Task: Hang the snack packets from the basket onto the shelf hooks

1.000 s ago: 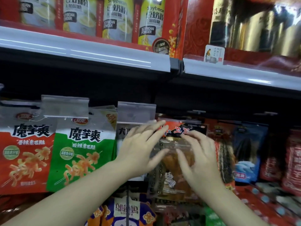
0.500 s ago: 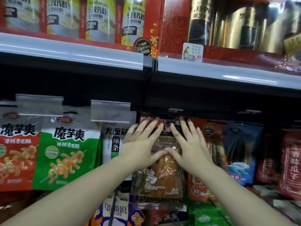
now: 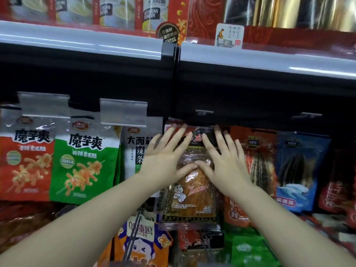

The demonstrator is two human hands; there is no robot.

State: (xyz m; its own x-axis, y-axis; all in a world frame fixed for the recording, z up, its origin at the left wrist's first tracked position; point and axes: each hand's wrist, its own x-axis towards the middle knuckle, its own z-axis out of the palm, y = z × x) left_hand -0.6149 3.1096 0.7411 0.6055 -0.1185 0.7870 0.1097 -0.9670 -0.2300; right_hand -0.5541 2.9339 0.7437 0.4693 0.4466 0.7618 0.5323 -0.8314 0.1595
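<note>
Presently, item by item. Left hand (image 3: pixel 163 160): fingers straight and spread, laid flat on the upper left of the snack packet (image 3: pixel 192 193), thumb tip touching the other thumb at the packet's middle. Right hand (image 3: pixel 223 162): likewise spread and flat on the upper right. Nothing is pinched by either. Snack packet: clear-fronted, brown contents, hung between the white noodle-strip packet (image 3: pixel 134 149) and the red seed packet (image 3: pixel 258 170), its top edge up under the dark shelf rail (image 3: pixel 250 97). The hook itself is hidden behind the fingers, so whether the hole is fully seated cannot be told. Judged step: pushing the packet back along the hook. Even pressure from both palms is advised, the header kept level, so the hole is not torn; neighbouring packets should be left undisturbed. Basket: not clearly seen.
</note>
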